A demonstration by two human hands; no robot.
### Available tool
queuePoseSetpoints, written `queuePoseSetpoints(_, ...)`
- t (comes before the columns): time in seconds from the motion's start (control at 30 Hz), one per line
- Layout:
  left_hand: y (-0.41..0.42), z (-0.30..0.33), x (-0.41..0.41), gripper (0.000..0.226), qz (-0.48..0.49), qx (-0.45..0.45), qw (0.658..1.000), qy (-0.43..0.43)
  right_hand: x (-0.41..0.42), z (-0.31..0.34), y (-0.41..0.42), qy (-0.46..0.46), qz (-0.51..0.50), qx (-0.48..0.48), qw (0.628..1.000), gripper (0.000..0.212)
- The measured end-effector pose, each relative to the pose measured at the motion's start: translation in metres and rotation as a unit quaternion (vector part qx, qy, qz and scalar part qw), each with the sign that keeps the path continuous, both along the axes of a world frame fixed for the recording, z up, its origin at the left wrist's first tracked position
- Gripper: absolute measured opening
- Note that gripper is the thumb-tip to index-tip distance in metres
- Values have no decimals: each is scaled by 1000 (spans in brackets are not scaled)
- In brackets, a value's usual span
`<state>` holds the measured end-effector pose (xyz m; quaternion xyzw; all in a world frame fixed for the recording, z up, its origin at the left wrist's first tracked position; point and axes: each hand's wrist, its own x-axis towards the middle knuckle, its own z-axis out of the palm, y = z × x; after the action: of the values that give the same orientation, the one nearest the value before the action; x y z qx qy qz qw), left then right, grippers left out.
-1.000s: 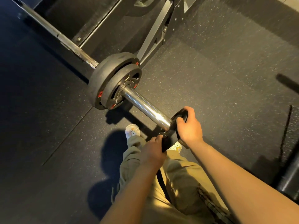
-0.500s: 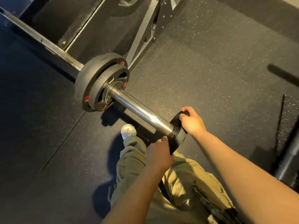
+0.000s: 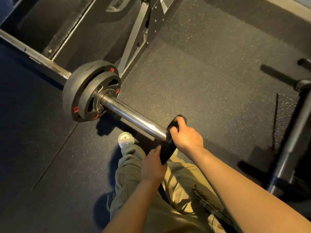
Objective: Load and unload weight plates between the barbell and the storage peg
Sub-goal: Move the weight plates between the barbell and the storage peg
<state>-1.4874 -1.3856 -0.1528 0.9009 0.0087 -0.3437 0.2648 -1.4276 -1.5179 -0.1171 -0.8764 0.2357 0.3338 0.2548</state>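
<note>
Weight plate (image 3: 169, 148), small and black, sits at the very tip of the barbell sleeve (image 3: 134, 117), held edge-on by both hands. Right hand (image 3: 186, 137) curls its fingers over the top rim; left hand (image 3: 154, 166) grips the lower edge. Two larger plates (image 3: 91, 91) sit far up the sleeve against the collar. Likely risk: with the plate barely on the end, a tilt could jam its hole on the steel, or a slip could drop it toward the white shoe (image 3: 125, 139) directly below. Fingers near the bore could get pinched.
</note>
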Motion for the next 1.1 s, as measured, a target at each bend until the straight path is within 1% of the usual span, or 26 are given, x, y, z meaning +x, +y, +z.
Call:
queuePoseSetpoints(0.03,2,-2,0,54,1,-7,1000,4,-2,0,-2,6,26,-20,999,34)
queuePoseSetpoints(0.07,4,-3,1,55,6,-16,1000,14,-2,-1,-6,11,62,-45,997,37)
queuePoseSetpoints(0.13,8,-6,4,56,12,-38,999,34,0,-1,-20,10,146,-87,985,57)
queuePoseSetpoints(0.2,12,-10,7,59,-4,-49,998,46,6,6,-35,-13,251,-70,965,76)
queuePoseSetpoints(0.23,15,-11,8,61,-17,-46,998,47,9,9,-42,-18,314,-49,948,79)
queuePoseSetpoints(0.3,17,-13,10,63,-34,-42,997,45,14,13,-54,-14,430,-32,902,75)
queuePoseSetpoints(0.33,17,-14,9,63,-38,-44,997,44,16,13,-56,-17,476,-47,878,70)
queuePoseSetpoints(0.37,16,-15,7,63,-38,-46,997,42,16,13,-54,-29,505,-68,860,60)
queuePoseSetpoints(0.4,15,-16,5,62,-31,-52,997,39,15,12,-49,-48,514,-84,852,50)
queuePoseSetpoints(0.43,14,-16,3,61,-18,-61,997,36,11,10,-40,-65,506,-97,854,44)
queuePoseSetpoints(0.5,10,-17,-1,57,8,-77,996,36,0,4,-24,-103,470,-107,870,36)
queuePoseSetpoints(0.57,5,-15,-7,55,17,-84,996,31,-9,-4,-19,-138,428,-106,887,33)
queuePoseSetpoints(0.63,1,-11,-12,54,10,-85,996,21,-9,-9,-28,-149,416,-94,892,32)
queuePoseSetpoints(0.7,-3,-8,-14,54,-18,-75,997,14,-7,-11,-46,-113,414,-81,900,28)
queuePoseSetpoints(0.73,-5,-7,-13,54,-40,-70,997,17,-6,-13,-56,-87,397,-71,911,25)
queuePoseSetpoints(0.77,-8,-7,-12,52,-70,-64,995,21,-10,-15,-68,-57,382,-69,920,23)
queuePoseSetpoints(0.8,-12,-7,-10,49,-107,-51,993,28,-17,-19,-79,-23,382,-72,921,24)
queuePoseSetpoints(0.87,-25,-6,-4,46,-218,-1,975,42,-45,-23,-94,56,412,-90,905,29)
queuePoseSetpoints(0.9,-32,-5,-3,46,-267,19,962,51,-65,-25,-99,88,412,-88,902,29)
queuePoseSetpoints(0.93,-40,-4,-3,47,-298,31,952,62,-83,-27,-104,108,395,-72,909,28)
queuePoseSetpoints(1.0,-52,1,-8,47,-328,36,940,90,-108,-25,-114,129,339,-26,931,23)
queuePoseSetpoints(1.1,-65,17,-10,42,-323,18,940,113,-116,-10,-133,152,262,18,953,21)
